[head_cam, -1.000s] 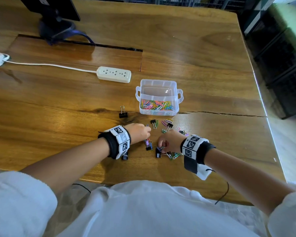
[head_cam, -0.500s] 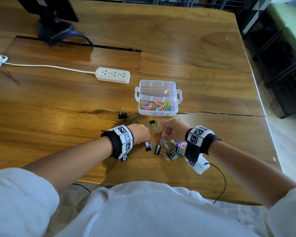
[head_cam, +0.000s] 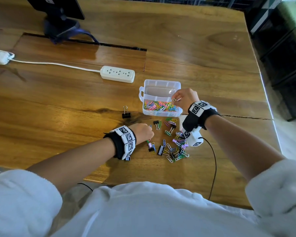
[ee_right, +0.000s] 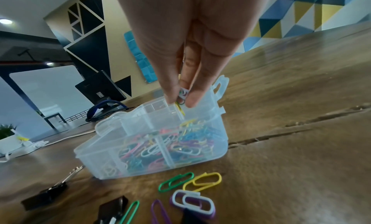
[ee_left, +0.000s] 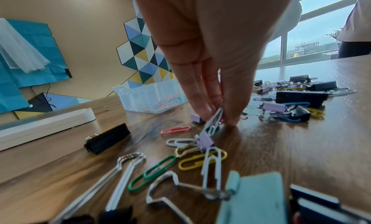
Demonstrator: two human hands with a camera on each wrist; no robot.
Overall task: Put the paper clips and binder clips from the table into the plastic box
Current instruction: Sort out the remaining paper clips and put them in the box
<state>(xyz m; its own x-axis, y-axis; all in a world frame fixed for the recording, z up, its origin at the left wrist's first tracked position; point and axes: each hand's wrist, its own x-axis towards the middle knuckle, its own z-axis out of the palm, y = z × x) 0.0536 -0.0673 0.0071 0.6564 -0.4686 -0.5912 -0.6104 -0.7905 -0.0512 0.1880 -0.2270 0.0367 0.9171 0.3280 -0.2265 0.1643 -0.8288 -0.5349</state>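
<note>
- One plastic box (head_cam: 161,100); I count four black binder clips (head_cam: 126,115) outside the heap.
- My right hand (head_cam: 184,98) pinches clips above the box.
- My left hand (head_cam: 142,132) pinches a paper clip (ee_left: 214,121) on the table (head_cam: 58,103).

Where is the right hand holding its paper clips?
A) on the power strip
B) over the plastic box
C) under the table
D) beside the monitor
B: the right hand pinches a few paper clips just above the plastic box, whose near compartment already holds many coloured clips.
</note>
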